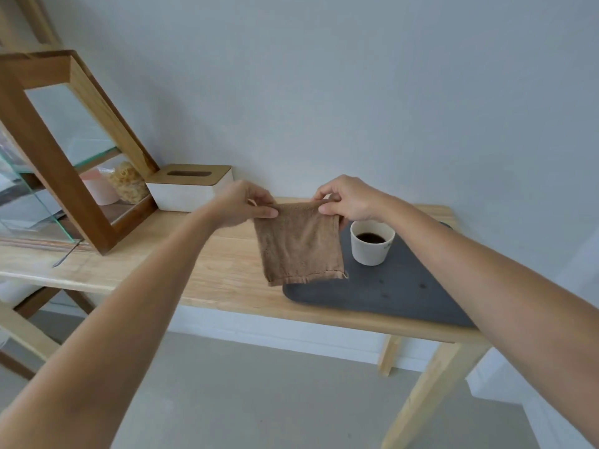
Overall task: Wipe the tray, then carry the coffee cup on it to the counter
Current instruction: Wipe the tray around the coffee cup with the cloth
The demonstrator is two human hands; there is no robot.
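**A:** What are the hands doing?

**B:** Both are up over the wooden table (pixel 210 270). The left hand (pixel 240 202) pinches the top left corner of one brown cloth (pixel 299 244) between thumb and fingers; the right hand (pixel 348 199) pinches the top right corner the same way. The cloth hangs flat between them, its lower hem just above the table and overlapping the left edge of the tray.

**A:** And the tray?

**B:** One dark grey tray (pixel 389 296) — it lies on the right part of the table, reaching to the near edge. A few small dark spots show on its surface.

**A:** How many cups?

**B:** One white coffee cup (pixel 372 243), upright on the far part of the tray, dark coffee inside. It stands just right of the hanging cloth, below the right hand, and I cannot tell whether cloth and cup touch.

**A:** Anything else on the table?

**B:** One white tissue box (pixel 188 187) with a wooden lid, far left by the wall, and one wood-framed glass cabinet (pixel 64 147) at the left — a pale pink container and a bag of something yellowish show through its glass.
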